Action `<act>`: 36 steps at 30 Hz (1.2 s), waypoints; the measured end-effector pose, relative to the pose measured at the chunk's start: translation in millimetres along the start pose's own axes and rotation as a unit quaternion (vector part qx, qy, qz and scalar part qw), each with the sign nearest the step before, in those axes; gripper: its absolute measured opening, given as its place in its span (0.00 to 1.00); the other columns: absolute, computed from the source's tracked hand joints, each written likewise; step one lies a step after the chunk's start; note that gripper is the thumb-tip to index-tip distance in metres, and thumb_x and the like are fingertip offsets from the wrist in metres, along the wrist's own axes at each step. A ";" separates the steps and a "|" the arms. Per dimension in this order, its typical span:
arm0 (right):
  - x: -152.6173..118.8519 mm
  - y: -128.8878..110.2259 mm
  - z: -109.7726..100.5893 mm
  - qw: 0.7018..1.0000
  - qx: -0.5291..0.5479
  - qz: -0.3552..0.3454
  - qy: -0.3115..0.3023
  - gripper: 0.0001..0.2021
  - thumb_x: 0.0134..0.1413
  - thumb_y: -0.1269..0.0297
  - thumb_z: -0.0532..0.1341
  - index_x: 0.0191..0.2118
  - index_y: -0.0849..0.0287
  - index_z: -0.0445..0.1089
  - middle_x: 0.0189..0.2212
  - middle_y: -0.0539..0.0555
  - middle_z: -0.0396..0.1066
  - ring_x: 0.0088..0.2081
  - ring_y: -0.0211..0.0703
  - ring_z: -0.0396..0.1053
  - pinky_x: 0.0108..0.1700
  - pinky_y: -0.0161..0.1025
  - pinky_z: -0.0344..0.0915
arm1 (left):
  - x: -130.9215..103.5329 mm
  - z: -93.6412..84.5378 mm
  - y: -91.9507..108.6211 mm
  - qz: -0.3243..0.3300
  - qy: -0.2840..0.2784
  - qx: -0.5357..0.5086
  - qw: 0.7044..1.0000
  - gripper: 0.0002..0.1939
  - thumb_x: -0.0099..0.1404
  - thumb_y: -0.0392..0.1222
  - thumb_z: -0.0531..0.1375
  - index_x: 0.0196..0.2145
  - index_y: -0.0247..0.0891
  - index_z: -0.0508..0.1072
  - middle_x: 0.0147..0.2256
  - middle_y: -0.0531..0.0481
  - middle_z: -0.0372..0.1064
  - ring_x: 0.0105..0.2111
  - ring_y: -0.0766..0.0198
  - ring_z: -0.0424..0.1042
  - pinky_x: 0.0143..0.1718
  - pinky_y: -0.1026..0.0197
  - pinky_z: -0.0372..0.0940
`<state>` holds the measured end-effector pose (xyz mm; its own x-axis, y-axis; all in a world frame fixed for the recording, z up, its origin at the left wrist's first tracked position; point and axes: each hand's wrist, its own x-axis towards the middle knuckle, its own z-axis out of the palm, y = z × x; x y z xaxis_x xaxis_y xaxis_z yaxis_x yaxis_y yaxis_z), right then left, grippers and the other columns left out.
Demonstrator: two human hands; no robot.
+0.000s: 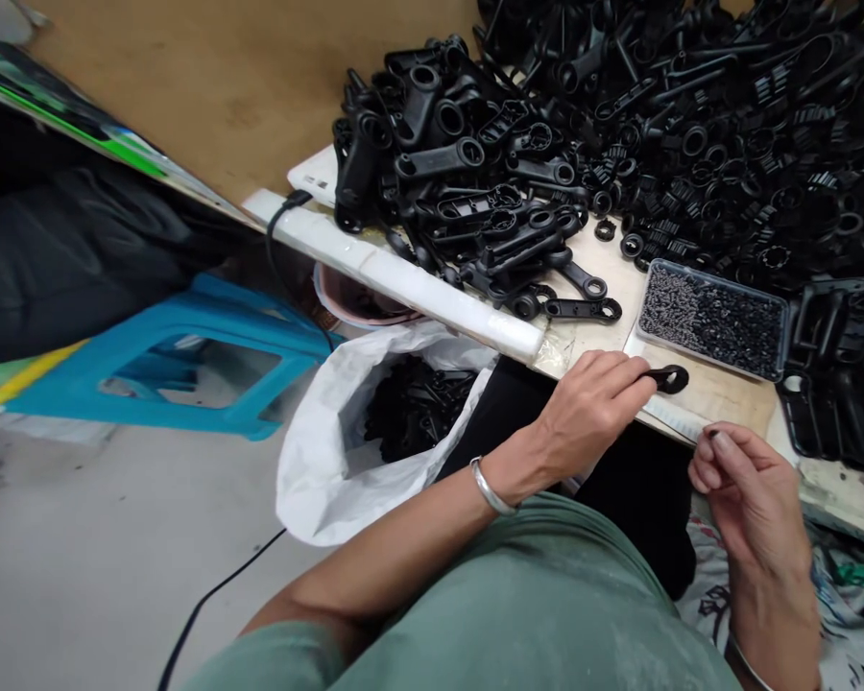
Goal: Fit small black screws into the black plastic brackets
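My left hand is closed around a black plastic lever-shaped part, whose ringed end sticks out past the fingers above the table's front edge. The rest of that part is hidden in my grip. Lower and to the right, my right hand pinches a tiny dark piece between thumb and forefinger; it is too small to name. Just beyond both hands lies a clear shallow box of small dark pieces, greyer on its left side and blacker on its right.
Black plastic lever parts are heaped at the back left, with black rings piled to the right. Black molded parts lie at the right edge. Below stand a white sack of black parts and a blue stool.
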<state>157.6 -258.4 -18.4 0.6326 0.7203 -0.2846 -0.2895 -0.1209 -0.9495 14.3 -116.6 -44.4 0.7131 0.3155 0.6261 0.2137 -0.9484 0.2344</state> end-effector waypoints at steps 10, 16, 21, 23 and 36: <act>-0.8 5.3 -4.3 1.000 0.000 -0.019 0.006 0.09 0.44 0.61 0.73 0.31 0.58 0.78 0.21 0.50 0.68 0.20 0.31 0.60 0.21 0.32 0.59 | -5.4 8.8 -11.1 0.108 0.073 0.082 0.988 0.11 0.72 0.30 0.51 0.37 0.35 0.72 0.45 0.45 0.77 0.45 0.63 0.73 0.52 0.54 0.59; -0.6 5.2 -4.0 1.000 -0.008 -0.029 0.005 0.08 0.45 0.62 0.73 0.31 0.58 0.78 0.21 0.50 0.68 0.20 0.32 0.61 0.22 0.32 0.60 | -8.9 4.0 -11.6 0.049 0.078 0.045 0.995 0.10 0.72 0.31 0.52 0.39 0.37 0.72 0.48 0.45 0.77 0.45 0.62 0.73 0.50 0.54 0.56; 2.2 8.2 -3.8 0.999 -0.020 -0.040 0.021 0.09 0.44 0.62 0.73 0.32 0.59 0.78 0.22 0.50 0.69 0.20 0.32 0.61 0.22 0.32 0.60 | -8.2 -2.9 -11.6 -0.067 0.024 0.071 0.995 0.10 0.72 0.31 0.51 0.41 0.35 0.73 0.47 0.44 0.77 0.43 0.59 0.71 0.46 0.54 0.55; 3.4 9.3 -2.7 0.998 -0.028 -0.045 0.027 0.09 0.44 0.62 0.74 0.32 0.59 0.78 0.23 0.51 0.71 0.20 0.33 0.62 0.22 0.32 0.60 | -6.3 -5.8 -7.7 -0.072 0.033 0.077 0.994 0.09 0.72 0.33 0.52 0.41 0.35 0.73 0.49 0.44 0.75 0.46 0.57 0.69 0.48 0.53 0.55; -0.5 3.3 1.7 1.000 0.002 -0.014 -0.019 0.11 0.42 0.61 0.74 0.32 0.57 0.78 0.25 0.52 0.73 0.19 0.32 0.62 0.20 0.33 0.61 | 11.3 12.6 13.9 0.002 -0.102 0.044 0.994 0.10 0.71 0.33 0.55 0.32 0.34 0.70 0.34 0.47 0.71 0.39 0.57 0.66 0.42 0.53 0.55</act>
<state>155.1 -258.0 -21.2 0.6137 0.7483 -0.2518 -0.2745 -0.0969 -0.9567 33.7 -126.6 -43.5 0.8329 0.3060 0.4612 0.2607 -0.9519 0.1608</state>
